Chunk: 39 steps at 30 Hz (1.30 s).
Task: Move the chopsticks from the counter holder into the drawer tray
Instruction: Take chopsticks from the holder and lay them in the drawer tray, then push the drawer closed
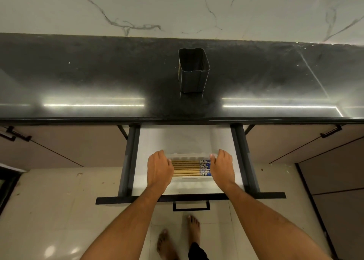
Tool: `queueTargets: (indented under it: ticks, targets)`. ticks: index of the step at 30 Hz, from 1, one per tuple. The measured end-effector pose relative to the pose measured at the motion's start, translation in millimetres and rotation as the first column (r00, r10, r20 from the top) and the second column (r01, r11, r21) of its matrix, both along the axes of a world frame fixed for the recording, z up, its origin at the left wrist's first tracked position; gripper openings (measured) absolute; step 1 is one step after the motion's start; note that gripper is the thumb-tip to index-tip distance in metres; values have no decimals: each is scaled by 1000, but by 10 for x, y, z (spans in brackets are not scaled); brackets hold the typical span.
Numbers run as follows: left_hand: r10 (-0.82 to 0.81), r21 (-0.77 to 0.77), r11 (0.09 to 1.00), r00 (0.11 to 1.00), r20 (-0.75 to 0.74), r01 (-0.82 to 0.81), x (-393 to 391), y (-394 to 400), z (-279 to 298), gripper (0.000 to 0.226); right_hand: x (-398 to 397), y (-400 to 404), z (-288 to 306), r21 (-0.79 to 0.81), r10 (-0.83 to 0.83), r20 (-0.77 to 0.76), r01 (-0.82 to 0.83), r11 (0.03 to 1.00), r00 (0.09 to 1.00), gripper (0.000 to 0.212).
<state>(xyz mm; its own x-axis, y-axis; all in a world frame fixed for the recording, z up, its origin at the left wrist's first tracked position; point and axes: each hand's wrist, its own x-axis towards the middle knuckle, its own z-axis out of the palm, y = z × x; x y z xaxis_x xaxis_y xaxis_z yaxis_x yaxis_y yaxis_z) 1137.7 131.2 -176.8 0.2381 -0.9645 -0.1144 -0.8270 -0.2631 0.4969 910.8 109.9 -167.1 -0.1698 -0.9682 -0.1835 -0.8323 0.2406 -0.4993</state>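
Several wooden chopsticks (187, 168) with blue patterned ends lie side by side in a clear plastic tray (189, 155) inside the open drawer (177, 139). My left hand (159, 169) grips the tray's left end and my right hand (223, 168) grips its right end, fingers curled over the edges. The dark metal holder (193, 70) stands upright on the black counter (98, 78), and no chopsticks show in it.
The drawer is pulled out below the counter edge, with its black front and handle (191, 205) nearest me. Closed cabinet doors flank it left (59, 145) and right (295, 141). My bare feet (177, 238) stand on the tiled floor.
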Motion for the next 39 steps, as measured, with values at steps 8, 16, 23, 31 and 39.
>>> queueTargets:
  ticks: [8,16,23,31,39]
  targets:
    - [-238,-125,956,950,201,266,-159,332,248,44,41,362,260,-124,289,-327,-344,931,900,54]
    - [-197,-174,954,948,249,244,-373,955,475,48,12,910,385,-186,370,-380,-461,868,848,58]
    - [-180,-182,956,950,256,230,-507,1702,538,48,-91,1615,458,-216,406,-375,-505,836,833,55]
    - [-211,-111,962,939,273,248,-589,2167,328,52,-147,2090,316,-263,493,-355,-591,763,794,40]
    - [-334,-17,936,899,282,353,-631,2001,4,45,-28,1787,-21,-11,653,-353,-700,714,670,25]
